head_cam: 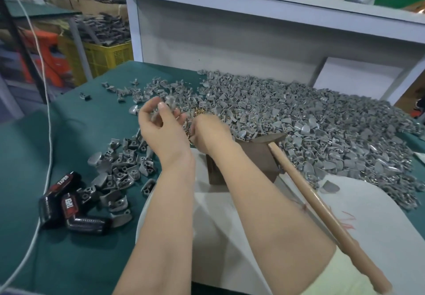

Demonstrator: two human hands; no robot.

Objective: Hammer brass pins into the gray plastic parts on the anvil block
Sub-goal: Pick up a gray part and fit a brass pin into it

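Gray heap [299, 115] at right suggests most work is left; the small pile [119, 165] at left may be done (no pins visible there). Left hand [161, 124] pinches a part [170, 102] just beyond the block [257, 156]. Right hand [210, 131] reaches into the pins [199, 111], its grip hidden. The hammer [305, 193] lies unheld.

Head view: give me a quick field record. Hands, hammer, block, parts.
left hand: pinches a gray part, blurred
right hand: back up, next to the brass pins; fingers hidden, grip unclear
hammer: not held; head on the anvil block, handle slanting toward the person
anvil block: brown, on white cloth; top partly hidden by the right hand
loose parts: large pile behind and right, small pile left
other: black packs, white cable on green table
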